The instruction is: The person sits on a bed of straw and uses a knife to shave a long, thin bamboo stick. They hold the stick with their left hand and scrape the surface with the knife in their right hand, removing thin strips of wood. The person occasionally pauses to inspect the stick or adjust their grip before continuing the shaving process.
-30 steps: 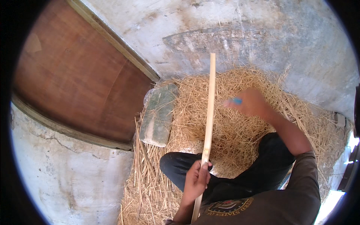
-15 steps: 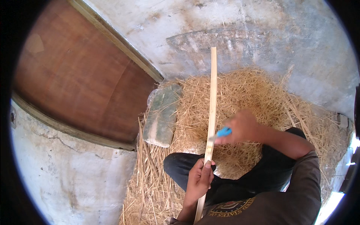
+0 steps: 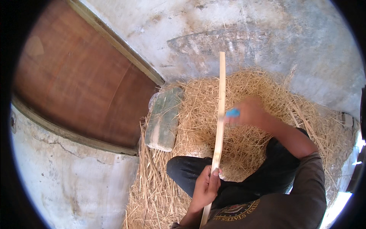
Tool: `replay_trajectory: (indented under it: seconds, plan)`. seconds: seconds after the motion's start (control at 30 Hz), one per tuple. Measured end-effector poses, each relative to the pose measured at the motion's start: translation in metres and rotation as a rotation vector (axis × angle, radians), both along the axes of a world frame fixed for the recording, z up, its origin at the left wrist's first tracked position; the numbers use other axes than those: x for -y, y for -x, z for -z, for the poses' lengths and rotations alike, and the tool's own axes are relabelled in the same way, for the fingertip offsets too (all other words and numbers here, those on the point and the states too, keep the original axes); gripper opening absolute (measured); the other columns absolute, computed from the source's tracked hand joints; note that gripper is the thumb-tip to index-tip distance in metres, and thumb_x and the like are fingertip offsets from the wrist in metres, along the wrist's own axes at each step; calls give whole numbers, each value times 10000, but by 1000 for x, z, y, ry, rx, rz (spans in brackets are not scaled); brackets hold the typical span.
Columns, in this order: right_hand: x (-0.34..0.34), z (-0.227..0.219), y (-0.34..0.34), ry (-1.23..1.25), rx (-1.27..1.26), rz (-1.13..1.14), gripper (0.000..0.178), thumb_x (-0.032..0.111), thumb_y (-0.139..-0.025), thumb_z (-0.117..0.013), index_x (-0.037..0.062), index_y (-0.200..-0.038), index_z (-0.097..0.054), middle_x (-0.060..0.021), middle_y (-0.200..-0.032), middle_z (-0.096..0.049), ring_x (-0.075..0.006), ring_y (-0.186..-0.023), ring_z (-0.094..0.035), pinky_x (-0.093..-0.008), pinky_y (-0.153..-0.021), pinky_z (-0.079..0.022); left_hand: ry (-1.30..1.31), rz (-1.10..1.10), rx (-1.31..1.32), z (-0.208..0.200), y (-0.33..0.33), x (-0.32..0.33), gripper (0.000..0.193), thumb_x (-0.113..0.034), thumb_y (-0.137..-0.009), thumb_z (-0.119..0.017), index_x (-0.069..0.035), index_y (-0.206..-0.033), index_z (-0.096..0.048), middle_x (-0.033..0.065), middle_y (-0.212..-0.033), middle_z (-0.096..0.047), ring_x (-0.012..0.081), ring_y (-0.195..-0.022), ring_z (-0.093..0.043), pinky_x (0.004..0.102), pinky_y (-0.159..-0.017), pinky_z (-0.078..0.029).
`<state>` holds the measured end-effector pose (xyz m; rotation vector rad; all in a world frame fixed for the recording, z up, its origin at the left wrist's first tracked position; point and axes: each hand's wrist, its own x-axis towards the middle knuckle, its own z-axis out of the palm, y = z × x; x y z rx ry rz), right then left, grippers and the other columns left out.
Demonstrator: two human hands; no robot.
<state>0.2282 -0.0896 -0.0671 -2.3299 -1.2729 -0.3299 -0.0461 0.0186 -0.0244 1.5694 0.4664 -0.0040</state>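
Observation:
A long, pale strip of split bamboo stands up in front of me, leaning slightly right, its lower end running past my wrist toward my lap. My left hand is wrapped round its lower part, thumb along the front. My right hand, blurred by motion, is closed on a blue-handled knife at about the strip's middle. The blade is mostly lost in blur where it meets the strip's right edge.
Heaps of thin shavings cover the floor around my folded legs. A greenish stone-like block lies to the left. Beyond are a brown wooden door panel and a stained plaster wall.
My right hand and the knife have moved up along the strip, away from me. The strip's upper end has shifted slightly right; my left hand keeps its grip.

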Motion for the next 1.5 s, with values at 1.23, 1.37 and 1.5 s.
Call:
replay_trajectory:
  seconds: [1.23,1.37,1.5]
  plan:
    - [-2,4,49,-87,-189,-265,640,710,-733,-589,107,-519,-588,-76,-421,-483,-262,-367,-509,-370,-384,-397,421,-71,173,20,-21,-18,248,-233,-1029,-344,-39,-938,-471,-8,-488,-369,65,-355,-298,206,-408,-289]
    - [0,2,9,-55,-121,-56,630,709,-714,-612,110,-520,-590,-68,-408,-471,-251,-354,-497,-360,-373,-395,560,-57,150,18,-20,-8,241,-232,-1030,-332,-54,-922,-453,-21,-475,-322,66,-347,-246,221,-428,-270]
    - [2,5,44,-111,-91,-215,650,722,-708,-607,104,-511,-572,-67,-408,-464,-241,-348,-490,-359,-368,-391,680,-67,138,22,-22,-9,244,-252,-1028,-342,-61,-921,-450,-32,-471,-322,60,-346,-239,217,-445,-260]
